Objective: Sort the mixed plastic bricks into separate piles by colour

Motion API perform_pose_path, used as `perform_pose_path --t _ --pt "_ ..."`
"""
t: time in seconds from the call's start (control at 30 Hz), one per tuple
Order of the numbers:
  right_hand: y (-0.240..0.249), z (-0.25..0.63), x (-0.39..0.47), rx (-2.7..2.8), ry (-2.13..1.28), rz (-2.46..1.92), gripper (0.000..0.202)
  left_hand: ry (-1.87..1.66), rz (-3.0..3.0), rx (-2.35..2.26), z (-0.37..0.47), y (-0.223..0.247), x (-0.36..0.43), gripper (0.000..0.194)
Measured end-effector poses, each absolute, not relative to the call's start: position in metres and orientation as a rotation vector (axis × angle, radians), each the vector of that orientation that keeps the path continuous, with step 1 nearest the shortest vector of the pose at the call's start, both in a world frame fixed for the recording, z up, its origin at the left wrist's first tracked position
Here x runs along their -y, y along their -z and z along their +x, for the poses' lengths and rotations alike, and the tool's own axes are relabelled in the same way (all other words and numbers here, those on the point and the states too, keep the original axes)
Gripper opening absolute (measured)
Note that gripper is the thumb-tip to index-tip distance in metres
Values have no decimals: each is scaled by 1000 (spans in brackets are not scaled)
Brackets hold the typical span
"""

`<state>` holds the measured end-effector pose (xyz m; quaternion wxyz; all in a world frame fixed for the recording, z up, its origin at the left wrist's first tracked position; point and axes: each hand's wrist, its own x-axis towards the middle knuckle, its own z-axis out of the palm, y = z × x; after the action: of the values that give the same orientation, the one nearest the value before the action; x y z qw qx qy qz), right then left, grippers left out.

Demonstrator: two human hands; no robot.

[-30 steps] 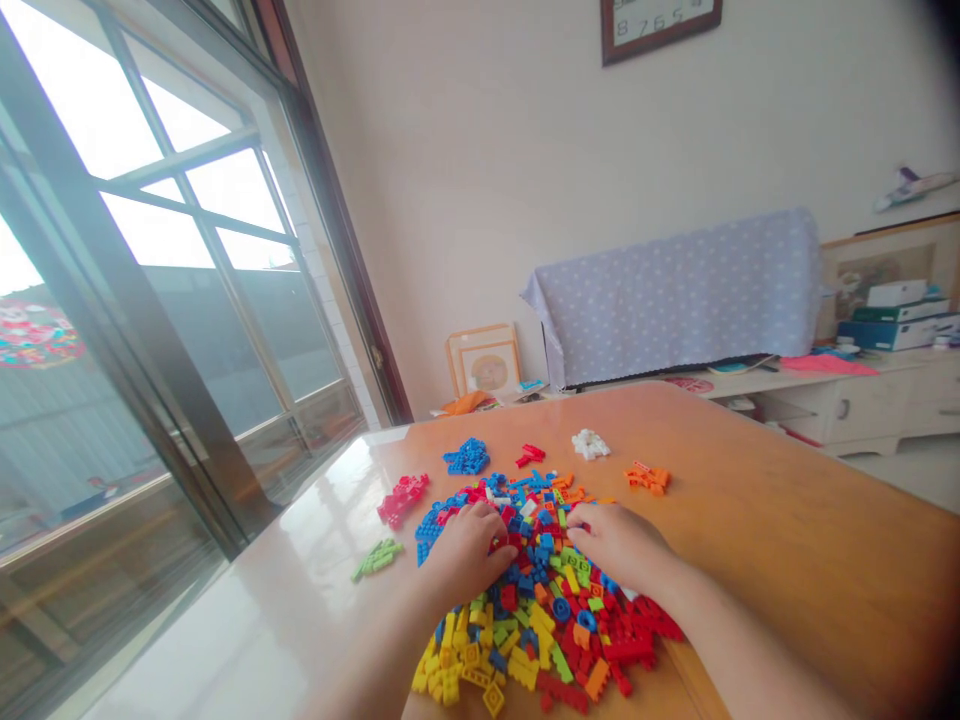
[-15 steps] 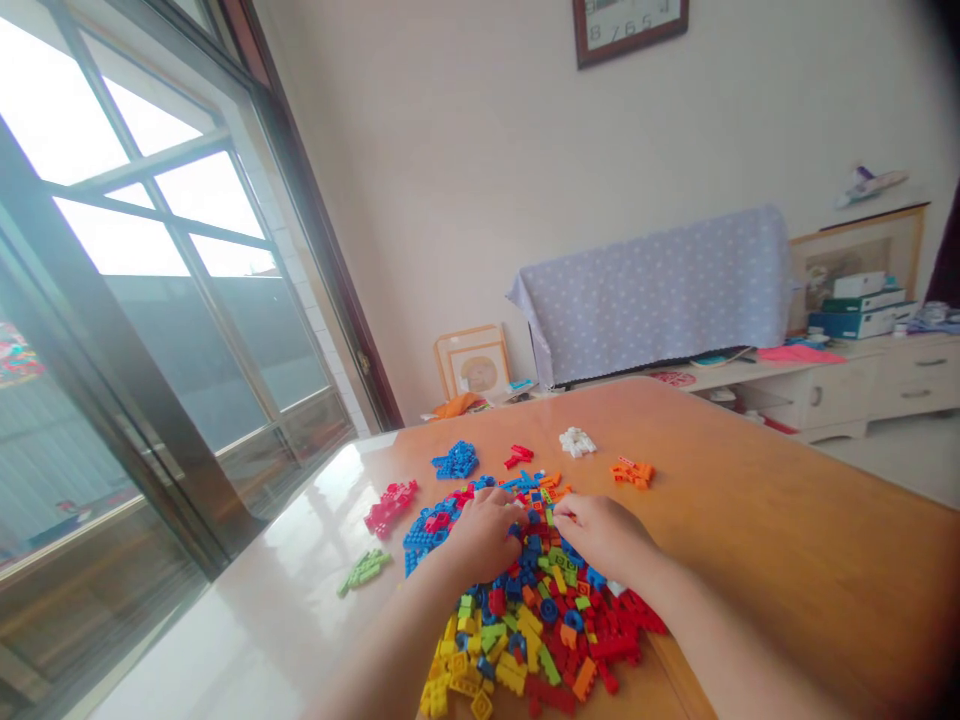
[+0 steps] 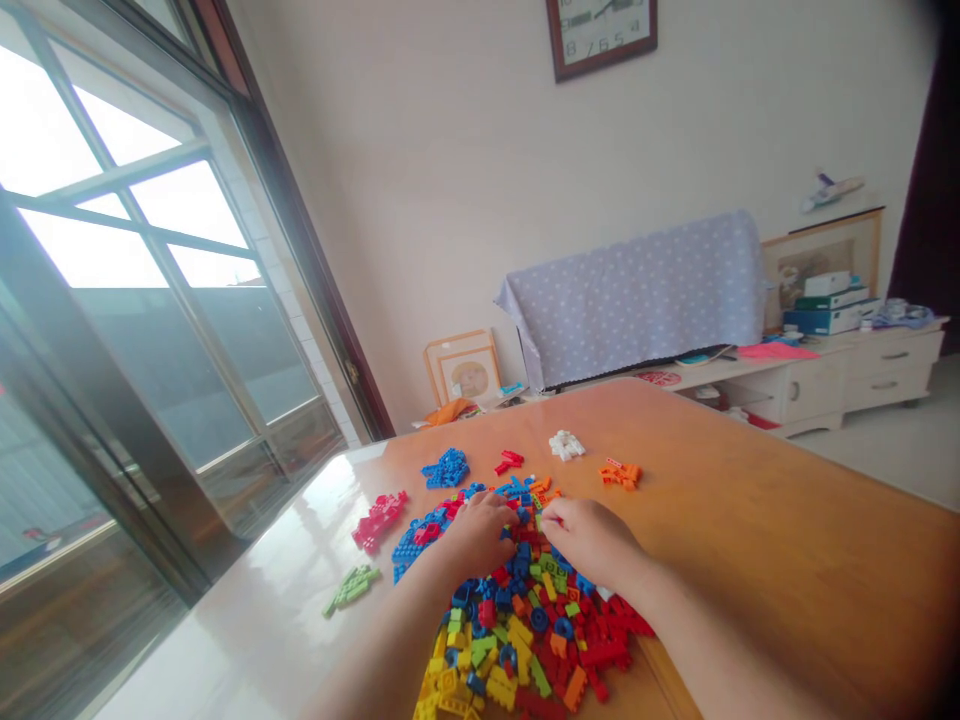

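A large mixed pile of plastic building bricks (image 3: 517,630) in blue, red, yellow, green and orange lies on the wooden table (image 3: 750,520). My left hand (image 3: 480,532) rests over the upper left of the pile, its fingers stretched forward and the thumb apart. Across from it, my right hand (image 3: 592,535) is at the pile's upper right edge with thumb and fingertips pinched together. Whatever is in that pinch is too small to make out. Both forearms come in from below and cover parts of the pile.
Sorted groups sit around the pile: pink bricks (image 3: 380,520), light green bricks (image 3: 351,588), blue bricks (image 3: 445,468), red bricks (image 3: 509,461), white bricks (image 3: 566,445) and orange bricks (image 3: 621,473). A window (image 3: 165,300) stands at left; a low cabinet (image 3: 817,395) is beyond the table.
The view has turned slightly to the right, so everything sits further left. Both hands stay over nearly the same part of the pile, with only slight finger movement.
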<state>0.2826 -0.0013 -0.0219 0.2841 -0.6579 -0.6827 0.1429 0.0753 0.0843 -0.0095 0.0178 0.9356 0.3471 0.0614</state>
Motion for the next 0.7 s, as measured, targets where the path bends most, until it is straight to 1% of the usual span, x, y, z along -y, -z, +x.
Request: perform_pose_path --t 0.2,0.37,0.57,0.7 --pt "20 282 1 1821 -403 -1762 26 -230 2843 -1140 77 2 -80 25" --pt "21 282 2 1805 -388 -1752 27 -403 2670 -1200 77 3 -78 16" --pt "20 282 2 1793 -383 -1743 27 -461 2451 -1221 73 8 -87 15" --pt "20 281 2 1767 -349 -1747 27 -574 2252 -1255 69 9 -103 19"
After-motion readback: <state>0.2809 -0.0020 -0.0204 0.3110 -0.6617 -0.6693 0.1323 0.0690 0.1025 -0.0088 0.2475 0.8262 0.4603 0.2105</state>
